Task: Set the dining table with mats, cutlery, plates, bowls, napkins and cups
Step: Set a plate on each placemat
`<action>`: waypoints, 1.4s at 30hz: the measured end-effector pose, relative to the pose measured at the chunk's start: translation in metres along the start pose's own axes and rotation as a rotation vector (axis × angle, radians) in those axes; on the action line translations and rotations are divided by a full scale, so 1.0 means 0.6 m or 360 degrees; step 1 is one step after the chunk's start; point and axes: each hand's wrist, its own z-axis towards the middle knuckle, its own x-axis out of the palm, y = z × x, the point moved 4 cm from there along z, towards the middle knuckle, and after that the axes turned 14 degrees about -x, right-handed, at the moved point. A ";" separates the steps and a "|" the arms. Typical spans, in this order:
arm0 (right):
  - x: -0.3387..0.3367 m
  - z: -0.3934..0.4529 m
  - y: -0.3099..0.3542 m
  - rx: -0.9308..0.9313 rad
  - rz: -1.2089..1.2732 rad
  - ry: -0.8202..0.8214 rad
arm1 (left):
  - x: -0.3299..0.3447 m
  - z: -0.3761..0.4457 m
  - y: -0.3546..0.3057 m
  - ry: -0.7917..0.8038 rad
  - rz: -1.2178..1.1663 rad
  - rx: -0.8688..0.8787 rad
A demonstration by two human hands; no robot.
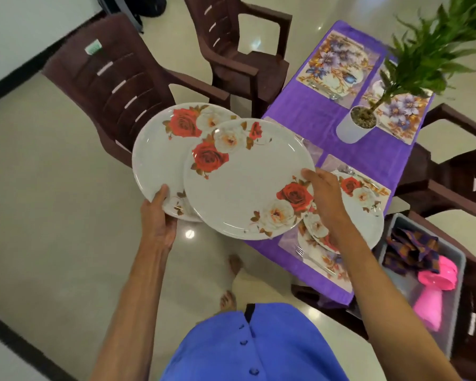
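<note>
A purple-clothed table (327,125) runs from upper right to lower centre, floral mats (334,64) laid and one rose plate (368,213) already set at right. At centre frame, a person's left hand (160,215) grips the lower plate (155,158) by its rim, while the right hand (324,196) pinches the upper plate (248,182). Each should probably be lowered flat onto a bare mat, clear of the cutlery. At lower right, a grey bin (456,270) holds patterned napkins (410,251) and pink cups (434,287).
</note>
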 end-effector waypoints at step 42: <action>0.269 -0.023 -0.233 0.0988 0.0861 -0.1235 | 0.139 0.391 -0.351 0.0270 0.0415 -0.0376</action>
